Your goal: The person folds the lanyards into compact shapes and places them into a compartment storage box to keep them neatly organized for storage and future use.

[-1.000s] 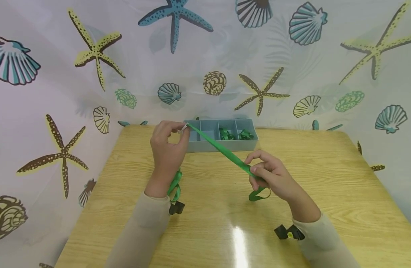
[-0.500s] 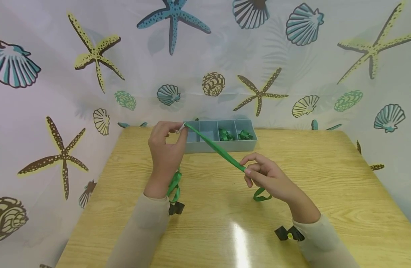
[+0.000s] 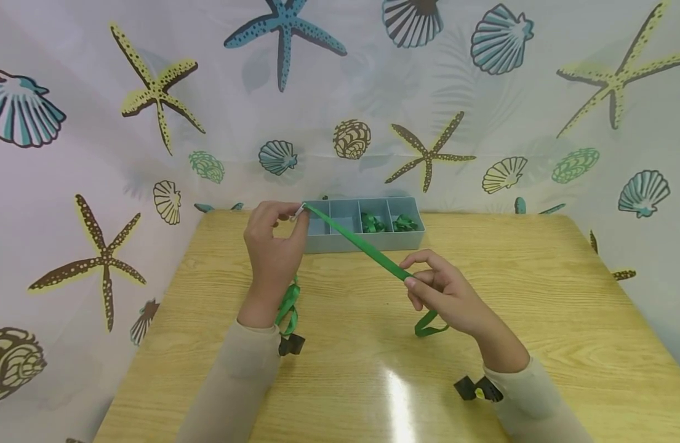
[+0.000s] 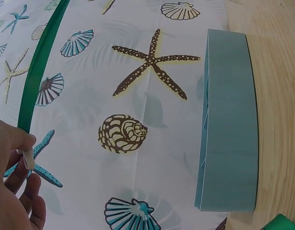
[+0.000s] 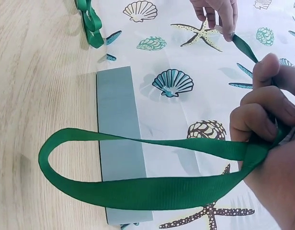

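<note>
A green ribbon [image 3: 362, 243] runs taut and slanting between my two hands above the table. My left hand [image 3: 276, 249] pinches its upper end between thumb and fingers, where a small white piece [image 4: 28, 159] pokes out. Lower and to the right, my right hand [image 3: 447, 294] grips the ribbon between thumb and curled fingers. From that grip a ribbon loop [image 5: 152, 192] hangs down, large in the right wrist view. More green ribbon [image 3: 288, 303] dangles in loops beside my left wrist.
A grey-blue divided box [image 3: 364, 242] stands at the back of the wooden table [image 3: 351, 344]. Bundles of green ribbon [image 3: 373, 223] lie in its two right compartments. Behind hangs a cloth [image 3: 317, 111] printed with shells and starfish. Black wrist mounts [image 3: 478, 389] sit at both cuffs.
My right hand has shifted slightly left, and the loop below it has swung a little. The taut ribbon looked narrower half a second ago and now shows flatter. The left hand stays almost still.
</note>
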A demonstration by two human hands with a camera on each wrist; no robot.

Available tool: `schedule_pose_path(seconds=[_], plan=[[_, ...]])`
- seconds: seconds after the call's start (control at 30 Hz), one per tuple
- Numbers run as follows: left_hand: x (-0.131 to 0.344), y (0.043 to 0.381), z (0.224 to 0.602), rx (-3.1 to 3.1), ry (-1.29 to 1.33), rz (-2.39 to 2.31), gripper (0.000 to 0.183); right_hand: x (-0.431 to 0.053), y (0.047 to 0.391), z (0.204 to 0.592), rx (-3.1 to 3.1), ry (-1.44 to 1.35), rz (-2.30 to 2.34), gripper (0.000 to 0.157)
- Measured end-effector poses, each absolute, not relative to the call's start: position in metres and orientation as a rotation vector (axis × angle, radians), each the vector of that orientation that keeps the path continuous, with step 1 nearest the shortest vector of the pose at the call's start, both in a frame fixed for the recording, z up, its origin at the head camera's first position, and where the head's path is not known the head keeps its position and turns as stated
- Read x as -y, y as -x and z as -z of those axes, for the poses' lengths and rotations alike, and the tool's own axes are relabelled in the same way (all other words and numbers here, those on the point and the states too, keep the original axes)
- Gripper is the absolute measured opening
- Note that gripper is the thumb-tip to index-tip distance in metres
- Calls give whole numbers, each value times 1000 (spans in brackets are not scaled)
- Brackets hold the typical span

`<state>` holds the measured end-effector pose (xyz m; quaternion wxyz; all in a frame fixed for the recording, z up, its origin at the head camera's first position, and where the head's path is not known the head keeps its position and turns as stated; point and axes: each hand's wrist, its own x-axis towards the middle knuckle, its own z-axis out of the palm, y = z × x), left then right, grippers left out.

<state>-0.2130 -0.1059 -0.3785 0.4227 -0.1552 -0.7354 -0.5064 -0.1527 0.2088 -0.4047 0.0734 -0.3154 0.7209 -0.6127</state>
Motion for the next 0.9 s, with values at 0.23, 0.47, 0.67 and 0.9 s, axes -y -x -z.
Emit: schedule_pose_path(seconds=[0.23,0.47,0.67,0.9], plan=[[106,212,378,1847,398,1267,8,-208,153,406,-2081,982,1872,20],[106,211,378,1851,395,1272,8,-207,152,405,-2006,1050,1847,16],[106,210,377,1849,381,1274,8,-206,151,404,-2024,1038,1784,22],[107,211,377,1840,382,1280,6,-205,155,408,-2068,1066,1655,17]])
